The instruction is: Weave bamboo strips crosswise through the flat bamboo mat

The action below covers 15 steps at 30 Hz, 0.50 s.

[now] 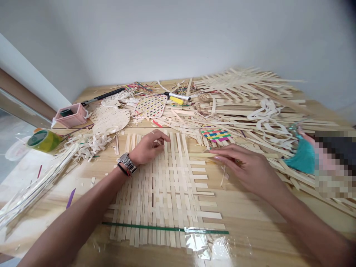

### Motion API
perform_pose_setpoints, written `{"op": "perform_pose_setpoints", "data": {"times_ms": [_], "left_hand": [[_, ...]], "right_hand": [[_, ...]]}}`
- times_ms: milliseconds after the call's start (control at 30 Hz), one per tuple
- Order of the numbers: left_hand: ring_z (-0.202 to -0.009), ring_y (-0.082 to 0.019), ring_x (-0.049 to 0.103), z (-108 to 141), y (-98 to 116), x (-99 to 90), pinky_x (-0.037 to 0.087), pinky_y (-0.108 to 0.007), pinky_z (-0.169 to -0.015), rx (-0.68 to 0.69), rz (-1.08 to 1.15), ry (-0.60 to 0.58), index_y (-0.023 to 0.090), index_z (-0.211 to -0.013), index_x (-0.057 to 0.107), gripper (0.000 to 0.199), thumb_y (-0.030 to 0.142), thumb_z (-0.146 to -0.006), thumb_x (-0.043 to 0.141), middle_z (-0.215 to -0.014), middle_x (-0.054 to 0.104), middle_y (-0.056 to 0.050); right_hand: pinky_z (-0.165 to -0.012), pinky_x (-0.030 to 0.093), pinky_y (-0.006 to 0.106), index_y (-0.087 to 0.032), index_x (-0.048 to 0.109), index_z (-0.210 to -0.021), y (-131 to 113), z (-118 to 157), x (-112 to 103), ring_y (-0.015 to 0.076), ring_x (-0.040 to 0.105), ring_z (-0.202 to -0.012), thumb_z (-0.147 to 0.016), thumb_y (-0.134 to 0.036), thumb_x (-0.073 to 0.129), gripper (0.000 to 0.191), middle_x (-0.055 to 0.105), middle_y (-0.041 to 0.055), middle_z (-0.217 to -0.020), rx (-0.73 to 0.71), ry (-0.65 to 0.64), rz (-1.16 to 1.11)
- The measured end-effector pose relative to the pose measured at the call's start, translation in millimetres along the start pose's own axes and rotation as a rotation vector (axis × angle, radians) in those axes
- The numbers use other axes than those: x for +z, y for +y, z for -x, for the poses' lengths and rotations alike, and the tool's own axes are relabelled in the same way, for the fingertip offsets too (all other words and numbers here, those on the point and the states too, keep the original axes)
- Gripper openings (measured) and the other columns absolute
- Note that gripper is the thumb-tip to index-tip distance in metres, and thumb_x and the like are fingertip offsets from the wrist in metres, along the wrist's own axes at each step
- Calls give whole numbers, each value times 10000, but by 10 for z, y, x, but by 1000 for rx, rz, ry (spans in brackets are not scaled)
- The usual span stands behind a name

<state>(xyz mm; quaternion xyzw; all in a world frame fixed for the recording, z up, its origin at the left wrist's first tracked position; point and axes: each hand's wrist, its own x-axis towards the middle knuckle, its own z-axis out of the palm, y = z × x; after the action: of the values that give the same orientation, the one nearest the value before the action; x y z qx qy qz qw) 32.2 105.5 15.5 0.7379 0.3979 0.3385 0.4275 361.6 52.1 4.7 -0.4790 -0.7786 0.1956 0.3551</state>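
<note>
My left hand (148, 148) lies half-curled on the far edge of the woven bamboo mat (164, 193), holding nothing, its weight apparently keeping the strips flat. Just right of the mat, my right hand (244, 167) spreads its fingers over a loose bamboo strip (200, 155); I cannot tell whether it grips. Clear tape (194, 237) with a green strip (167, 228) crosses the mat's near end, seemingly pinning it down. Beyond the mat lies a coloured woven square (216, 135).
</note>
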Motion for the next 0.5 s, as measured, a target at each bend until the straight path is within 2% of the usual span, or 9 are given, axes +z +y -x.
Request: {"op": "perform_pose_setpoints", "data": {"times_ms": [200,333,500], "left_hand": [[-951,-180,657,-9,116,-103,554,-283,-754,3,-202,37,193,-1068,723,213,181,-903,588,-1070,690,-79],[-921,-184,664,-6,102,-177,541,-312,-790,20,-386,78,185,-1093,719,219,182,-939,563,-1030,730,-72],[-1033,-220,667,11,5,-162,536,-382,-964,65,-538,128,185,-1155,692,284,138,-916,546,-1107,722,-81]], "right_hand": [[-805,596,403,-290,816,-1091,-19,-15,-5,251,767,-928,-1022,-429,634,239,809,63,-1052,9,-10,7],[-777,588,378,-271,811,-1087,-23,-13,1,232,761,-906,-1026,-425,629,246,805,72,-1040,8,-1,-2],[-774,585,380,-268,812,-1089,-13,-9,2,234,758,-907,-1029,-443,621,266,804,76,-1043,21,-12,2]]}}
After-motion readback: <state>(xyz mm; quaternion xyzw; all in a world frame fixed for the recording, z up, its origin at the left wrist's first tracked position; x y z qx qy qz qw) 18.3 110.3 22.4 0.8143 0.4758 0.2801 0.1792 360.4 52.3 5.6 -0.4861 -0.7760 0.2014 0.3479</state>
